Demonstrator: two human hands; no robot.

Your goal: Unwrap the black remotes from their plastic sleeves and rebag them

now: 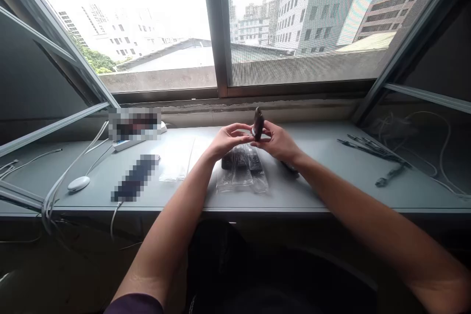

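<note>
Upright above the desk is a small dark elongated object (pixel 258 125) with a rounded top; its exact kind is hard to make out. My right hand (pixel 275 141) grips it from the right, fingers and thumb closed around its side. From the left, my left hand (pixel 231 138) pinches its lower part with the fingertips, where a small pale spot shows. Under my hands lie clear plastic bags (pixel 241 176) with black items inside, partly covered by my left hand. Another dark item (pixel 290 168) lies beneath my right wrist, mostly hidden.
Toward the right of the desk (pixel 331 191) lie a bundle of dark cables (pixel 371 149) and a loose white cable (pixel 445 157). At left are a white power strip (pixel 140 142), a white oval device (pixel 78 184), flat clear bags (pixel 174 164) and a blurred-out dark object (pixel 135 179). A window frame (pixel 217 34) stands behind.
</note>
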